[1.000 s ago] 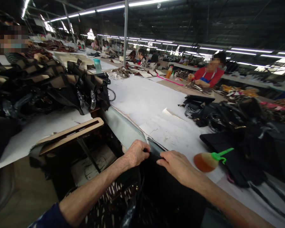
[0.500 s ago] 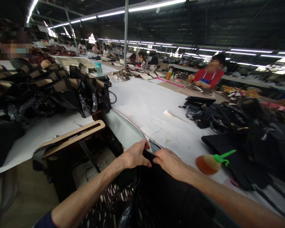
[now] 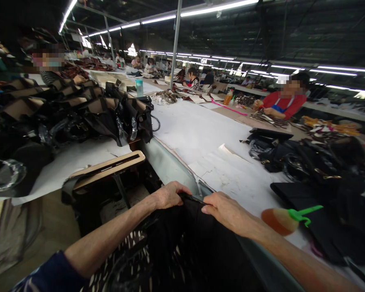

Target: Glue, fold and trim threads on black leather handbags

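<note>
A black bag piece (image 3: 188, 239) lies over my lap against the near edge of the white-covered table (image 3: 200, 138). My left hand (image 3: 168, 194) is closed in a fist on its top edge. My right hand (image 3: 226, 211) pinches the same edge just to the right, fingers curled over the dark material. Both forearms reach in from the bottom of the view. The lower part of the piece is hidden in shadow.
An orange squeeze bottle with a green nozzle (image 3: 284, 219) lies right of my right hand. Black bags are piled at the right (image 3: 316, 166) and at the left (image 3: 79, 113). A wooden slotted board (image 3: 109, 168) juts out at left. Other workers sit along the far tables.
The view has shifted, so everything sits further right. My hands have drawn slightly apart along the black edge, and more of the black piece is pulled up over my lap.
</note>
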`<state>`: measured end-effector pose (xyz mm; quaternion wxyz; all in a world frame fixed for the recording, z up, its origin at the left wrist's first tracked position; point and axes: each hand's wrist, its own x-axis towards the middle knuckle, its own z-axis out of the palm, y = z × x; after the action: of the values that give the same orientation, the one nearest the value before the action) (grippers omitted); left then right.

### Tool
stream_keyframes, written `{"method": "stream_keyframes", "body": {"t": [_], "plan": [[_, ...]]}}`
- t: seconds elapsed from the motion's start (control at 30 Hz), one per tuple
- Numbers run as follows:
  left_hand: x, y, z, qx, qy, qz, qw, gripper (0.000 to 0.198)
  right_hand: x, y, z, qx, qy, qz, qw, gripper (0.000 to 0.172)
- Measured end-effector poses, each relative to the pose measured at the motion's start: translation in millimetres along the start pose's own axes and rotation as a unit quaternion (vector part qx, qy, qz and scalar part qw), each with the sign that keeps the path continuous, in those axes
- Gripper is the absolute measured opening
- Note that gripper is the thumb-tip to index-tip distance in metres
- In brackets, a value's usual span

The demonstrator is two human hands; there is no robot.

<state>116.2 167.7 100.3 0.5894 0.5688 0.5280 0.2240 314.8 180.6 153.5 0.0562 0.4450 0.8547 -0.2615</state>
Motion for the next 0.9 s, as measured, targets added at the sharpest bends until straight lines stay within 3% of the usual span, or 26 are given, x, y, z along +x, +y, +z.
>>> {"method": "stream_keyframes", "body": {"t": [0.3, 0.67, 0.8, 0.9], "plan": [[-5.5, 3.1, 4.6, 0.082, 0.017, 0.088, 0.993, 0.023, -0.7, 8.2, 3.1, 0.0, 0.01, -0.008, 1.0, 0.027], [-0.3, 3.2, 14.2, 0.071, 0.068, 0.04, 0.994, 0.023, -2.9, 1.3, -0.3, -0.033, 0.015, 0.03, 0.999, 0.02], [-2.9, 3.9, 16.0, 0.063, 0.076, 0.048, 0.994, 0.024, -2.7, -1.3, -1.2, -0.012, 0.019, 0.032, 0.999, 0.013], [-5.8, 6.5, 17.0, 0.066, 0.074, 0.048, 0.994, 0.026, 0.8, -1.6, 2.9, 0.03, 0.014, 0.015, 0.999, 0.018]]}}
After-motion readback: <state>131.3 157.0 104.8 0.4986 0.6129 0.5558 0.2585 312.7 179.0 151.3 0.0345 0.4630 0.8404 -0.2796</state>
